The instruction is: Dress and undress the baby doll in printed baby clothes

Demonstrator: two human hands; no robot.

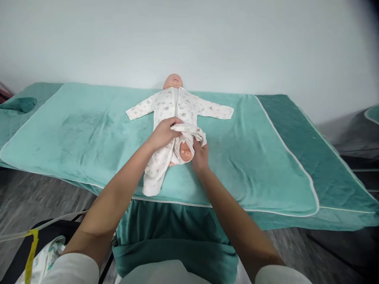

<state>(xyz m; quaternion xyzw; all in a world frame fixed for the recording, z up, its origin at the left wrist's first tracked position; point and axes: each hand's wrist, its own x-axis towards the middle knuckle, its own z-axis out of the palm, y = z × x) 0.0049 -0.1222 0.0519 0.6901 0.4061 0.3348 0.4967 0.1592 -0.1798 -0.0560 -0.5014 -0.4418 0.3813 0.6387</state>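
A plain wall (225, 43) stands just behind the bed (314, 142), on which a light green blanket (89, 130) with white edging is spread. At the lower left, a pale tube (56, 219) carries a yellow strip (32, 252), and near it lies a patterned cloth (47, 256). In front of the bed, a dark green apron (174, 236) covers the person's lap.

The doll (173, 81) lies on the blanket, around its middle, dressed in a white printed garment (189, 106). Its head points to the wall and its legs to the person, so the long axis runs across the bed. Both sleeves stretch sideways, and the left trouser leg hangs toward the near edge. The bunched cloth hides part of the other leg; toes show in its opening.

The left hand (166, 133) has its fingers clamped on the bunched cloth. The right hand (201, 157) touches the opening, but its fingers are partly hidden, and I cannot tell whether they are closed.
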